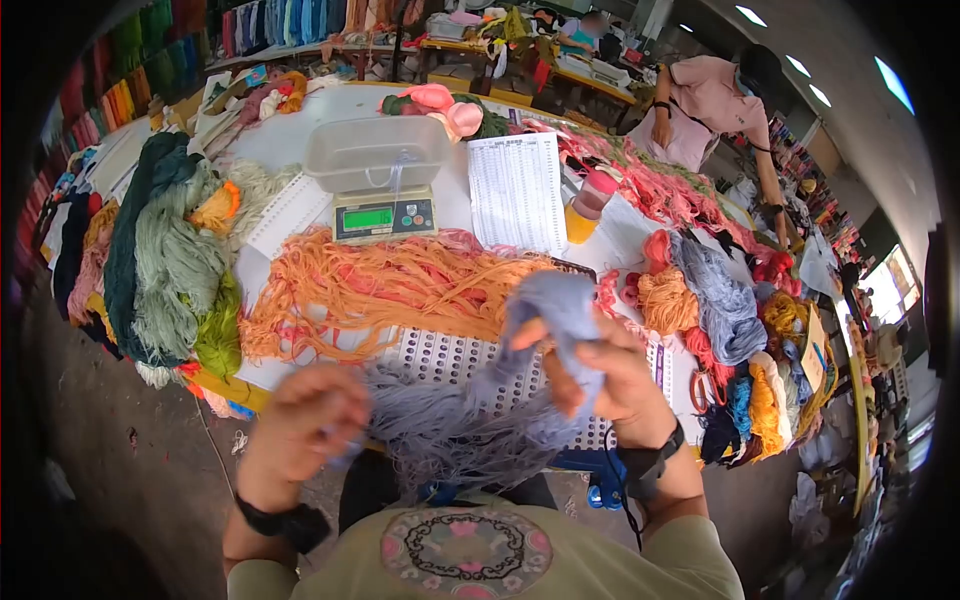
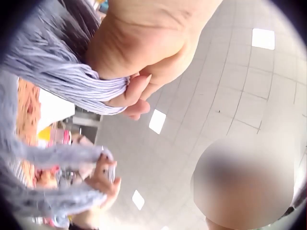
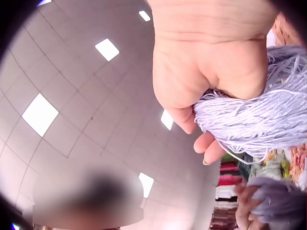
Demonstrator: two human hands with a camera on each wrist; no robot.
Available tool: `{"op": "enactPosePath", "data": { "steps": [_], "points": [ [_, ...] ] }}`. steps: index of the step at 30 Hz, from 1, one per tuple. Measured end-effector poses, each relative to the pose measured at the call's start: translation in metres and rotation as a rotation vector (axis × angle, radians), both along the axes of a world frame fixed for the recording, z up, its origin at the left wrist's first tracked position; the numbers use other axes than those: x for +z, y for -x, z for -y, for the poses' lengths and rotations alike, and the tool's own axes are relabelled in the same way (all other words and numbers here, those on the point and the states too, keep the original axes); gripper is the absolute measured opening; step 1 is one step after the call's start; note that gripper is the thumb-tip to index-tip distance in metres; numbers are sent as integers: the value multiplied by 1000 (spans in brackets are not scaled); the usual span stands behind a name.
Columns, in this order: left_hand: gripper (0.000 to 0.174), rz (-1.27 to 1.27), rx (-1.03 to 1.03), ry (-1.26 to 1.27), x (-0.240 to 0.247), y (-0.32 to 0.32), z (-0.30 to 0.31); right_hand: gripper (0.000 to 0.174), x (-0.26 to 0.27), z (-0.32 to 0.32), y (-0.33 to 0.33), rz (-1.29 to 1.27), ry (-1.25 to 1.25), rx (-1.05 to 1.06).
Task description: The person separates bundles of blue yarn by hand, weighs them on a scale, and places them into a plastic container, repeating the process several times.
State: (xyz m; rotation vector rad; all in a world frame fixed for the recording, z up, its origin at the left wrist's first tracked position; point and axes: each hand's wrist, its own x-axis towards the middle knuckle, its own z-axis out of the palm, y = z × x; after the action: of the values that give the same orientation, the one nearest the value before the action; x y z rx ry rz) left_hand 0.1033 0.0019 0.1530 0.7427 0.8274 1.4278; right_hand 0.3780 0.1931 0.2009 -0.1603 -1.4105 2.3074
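Observation:
A grey-blue yarn skein (image 1: 440, 410) stretches between both hands above the table's near edge. My right hand (image 1: 620, 375) holds one end, with a loop raised over its fingers; in the right wrist view the fingers curl round the pale strands (image 3: 254, 120). The left hand (image 1: 315, 420) is blurred in the head view at the skein's other end. In the left wrist view, its fingers (image 2: 136, 91) hook through a bundle of strands (image 2: 72, 86).
Behind the skein lie orange yarn (image 1: 400, 290) and a perforated white board (image 1: 440, 355). A scale (image 1: 385, 215) carries a plastic tub (image 1: 375, 150), beside a printed sheet (image 1: 515, 190). Yarn piles (image 1: 165, 250) flank both sides; a person in pink (image 1: 710, 100) stands at the back right.

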Motion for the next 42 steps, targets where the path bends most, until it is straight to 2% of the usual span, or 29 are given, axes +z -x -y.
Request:
{"op": "enactPosePath", "data": {
  "steps": [2, 3, 4, 7, 8, 9, 10, 12, 13, 15, 16, 17, 18, 19, 21, 22, 23, 25, 26, 27, 28, 30, 31, 32, 34, 36, 37, 40, 42],
  "points": [
    [27, -70, -175, 75, 7, -33, -23, 56, 11, 24, 24, 22, -28, 74],
    [27, -74, -174, 77, 3, -45, -30, 53, 13, 36, 37, 47, -58, 145],
    [41, -261, -129, -12, -6, -54, -39, 49, 12, 42, 44, 54, -120, 256],
    [73, -332, -188, -168, -36, -54, -59, 40, 28, 60, 50, 103, -265, 537],
    [74, -297, -189, -196, -39, -45, -54, 38, 32, 61, 47, 70, -312, 622],
    [75, -262, -190, -223, -42, -36, -49, 42, 30, 65, 40, -15, -268, 562],
    [82, -691, -195, -242, -35, -27, -53, 42, 32, 62, 34, -15, -270, 565],
    [89, -1118, -191, -243, -21, -12, -47, 52, 34, 54, 20, 70, -285, 407],
    [76, -876, -70, -328, -8, -3, -35, 61, 39, 48, 11, 202, -221, 346],
    [77, -521, 280, -403, 26, -8, -20, 62, 32, 42, 13, 193, -317, 374],
    [91, -410, 510, -401, 47, -18, -21, 63, 29, 43, 17, 214, -390, 388],
    [82, -228, 407, -584, 63, -16, -24, 63, 21, 47, 29, 203, -380, 404],
    [73, -44, 298, -759, 77, -15, -26, 62, 10, 53, 46, 98, -688, 344],
    [73, -60, 310, -743, 92, -21, -25, 61, 2, 59, 59, -18, -988, 269],
    [76, 158, 623, -565, 120, -31, -23, 58, -2, 62, 77, 32, -897, 341],
    [76, 144, 634, -556, 129, -13, -15, 55, -4, 63, 82, 102, -822, 407],
    [64, 238, 359, -627, 138, 22, 0, 46, -10, 63, 86, 143, -696, 416],
    [39, 217, 78, -744, 168, 60, 22, 44, -26, 54, 91, 139, -727, 462],
    [28, 98, 81, -797, 190, 68, 34, 42, -33, 49, 95, 141, -767, 505],
    [26, 110, 54, -742, 210, 77, 42, 42, -38, 48, 98, 85, -821, 386],
    [26, 109, 62, -704, 225, 82, 49, 42, -35, 47, 103, 65, -806, 419],
    [19, 110, 96, -633, 252, 88, 59, 43, -23, 41, 115, 39, -1387, 208],
    [16, 111, 119, -603, 263, 88, 60, 43, -23, 40, 120, 15, -1374, 231],
    [18, 113, 136, -574, 274, 88, 60, 45, -23, 40, 124, -59, -1567, 140],
    [30, 120, 166, -525, 302, 93, 59, 46, -28, 41, 129, -159, -1750, 46],
    [31, -19, 299, -531, 331, 103, 82, 54, -44, 42, 137, 150, -1527, 245],
    [30, 120, 372, -494, 337, 96, 94, 64, -49, 46, 139, 1, -1524, 152],
    [29, 176, 482, -671, 330, 102, 119, 69, -50, 56, 143, 47, -1685, 95],
    [27, 54, 515, -702, 340, 118, 137, 71, -51, 64, 149, 32, -1696, 134]
  ]
}}
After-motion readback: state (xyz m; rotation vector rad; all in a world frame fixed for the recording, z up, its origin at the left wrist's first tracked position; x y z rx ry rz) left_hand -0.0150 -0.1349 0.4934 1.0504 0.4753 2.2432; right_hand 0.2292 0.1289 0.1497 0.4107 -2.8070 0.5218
